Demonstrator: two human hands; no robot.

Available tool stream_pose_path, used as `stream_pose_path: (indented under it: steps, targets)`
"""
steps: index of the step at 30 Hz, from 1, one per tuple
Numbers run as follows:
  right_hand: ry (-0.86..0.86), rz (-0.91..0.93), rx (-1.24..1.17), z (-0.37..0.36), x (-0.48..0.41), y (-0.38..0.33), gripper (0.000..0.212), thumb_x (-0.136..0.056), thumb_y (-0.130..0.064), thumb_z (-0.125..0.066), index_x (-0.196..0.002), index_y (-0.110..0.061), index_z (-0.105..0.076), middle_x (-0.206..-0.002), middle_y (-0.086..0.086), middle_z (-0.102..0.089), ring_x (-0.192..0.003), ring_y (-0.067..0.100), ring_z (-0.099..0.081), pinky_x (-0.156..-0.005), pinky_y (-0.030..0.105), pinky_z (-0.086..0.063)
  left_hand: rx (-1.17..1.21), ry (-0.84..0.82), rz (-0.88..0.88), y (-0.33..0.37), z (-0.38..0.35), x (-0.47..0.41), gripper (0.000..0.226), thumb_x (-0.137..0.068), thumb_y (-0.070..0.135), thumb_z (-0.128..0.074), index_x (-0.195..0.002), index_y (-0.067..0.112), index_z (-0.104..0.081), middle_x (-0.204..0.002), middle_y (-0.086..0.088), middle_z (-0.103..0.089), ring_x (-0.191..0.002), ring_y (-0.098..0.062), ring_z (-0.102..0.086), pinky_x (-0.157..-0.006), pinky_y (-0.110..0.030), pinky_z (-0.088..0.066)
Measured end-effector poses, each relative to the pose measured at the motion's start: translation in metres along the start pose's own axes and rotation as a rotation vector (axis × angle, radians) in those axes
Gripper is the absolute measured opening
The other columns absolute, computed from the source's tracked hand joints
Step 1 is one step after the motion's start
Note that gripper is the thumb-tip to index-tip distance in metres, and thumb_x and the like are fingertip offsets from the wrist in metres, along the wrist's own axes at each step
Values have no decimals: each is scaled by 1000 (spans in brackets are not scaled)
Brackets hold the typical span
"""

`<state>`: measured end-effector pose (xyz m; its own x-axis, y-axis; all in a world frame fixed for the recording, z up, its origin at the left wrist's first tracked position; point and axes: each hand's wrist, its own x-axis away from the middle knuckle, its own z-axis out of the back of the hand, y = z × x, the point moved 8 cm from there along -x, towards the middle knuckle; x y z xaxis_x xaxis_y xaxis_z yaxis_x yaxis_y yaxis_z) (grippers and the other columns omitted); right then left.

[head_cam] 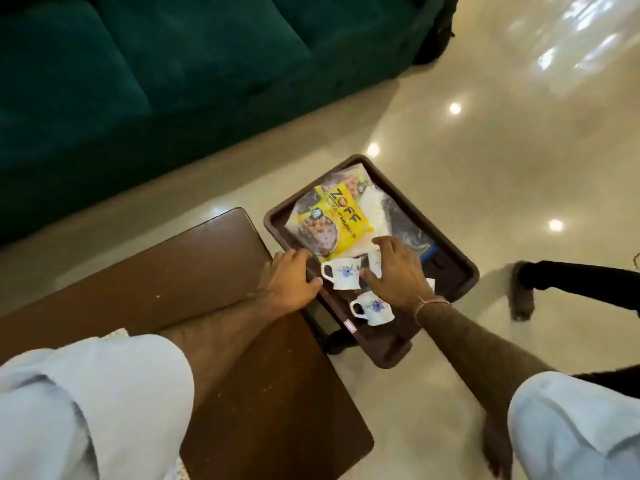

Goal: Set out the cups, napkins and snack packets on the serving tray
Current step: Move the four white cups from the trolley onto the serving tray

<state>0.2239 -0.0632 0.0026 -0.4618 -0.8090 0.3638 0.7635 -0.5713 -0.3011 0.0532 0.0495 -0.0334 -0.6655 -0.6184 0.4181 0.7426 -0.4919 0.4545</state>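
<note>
Tray point(460, 268) overhang worries me: my left hand point(294, 278) grips its rim, my right hand point(394, 271) hovers open-fingered, could topple cups point(343, 273).

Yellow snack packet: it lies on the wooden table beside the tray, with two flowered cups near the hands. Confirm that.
Not quite. The head view shows the yellow snack packet lying inside the tray, at its far end, not on the wooden table. The two flowered cups do sit near the hands.

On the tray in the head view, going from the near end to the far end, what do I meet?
Near cup → second cup with the right hand beside it → yellow snack packet → far rim of the tray.
</note>
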Motion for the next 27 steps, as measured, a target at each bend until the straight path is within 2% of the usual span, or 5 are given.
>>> stream_pose_path:
  steps: [5, 11, 20, 24, 27]
  targets:
    - [-64, -189, 28, -9, -11, 55, 79, -83, -60, -62, -146, -20, -36, -148, 8, -41, -136, 34, -35, -105, 57, -36, -141, 8, -32, 42, -27, -28, 70, -81, 70, -47, -132, 22, -52, -133, -6, -55, -123, -30, -46, -101, -51, -34]
    - [-172, -204, -27, -24, -30, 74, 75, -80, -69, -61, -137, -24, -42, -144, 5, -47, -135, 32, -36, -108, 60, -29, -164, -23, 4, 44, -42, -47, 80, -73, 84, -44, -123, 22, -52, -120, -1, -63, -116, -30, -53, -100, -54, -31]
    - [-158, -235, -198, -26, -40, 65, 74, -70, -56, -80, -128, -21, -52, -127, 4, -60, -116, 23, -57, -102, 53, -43, 54, 25, 78, 43, -40, -43, 77, -67, 73, -61, -123, 23, -42, -101, 5, -66, -101, -25, -64, -100, -45, -34]
    - [-75, -170, -193, -9, -39, 41, 70, -66, -51, -83, -122, -15, -61, -121, 11, -62, -110, 27, -60, -92, 49, -52, 180, 143, 8, 38, -27, -28, 80, -65, 69, -62, -127, 22, -45, -106, 1, -70, -102, -23, -64, -100, -41, -37]
    - [-29, -113, -204, 3, -42, 13, 69, -63, -49, -84, -118, -12, -61, -117, 13, -63, -108, 30, -61, -91, 51, -51, 305, 236, -12, 26, -12, -16, 74, -66, 58, -72, -126, 20, -52, -113, -1, -68, -106, -23, -63, -97, -42, -45]
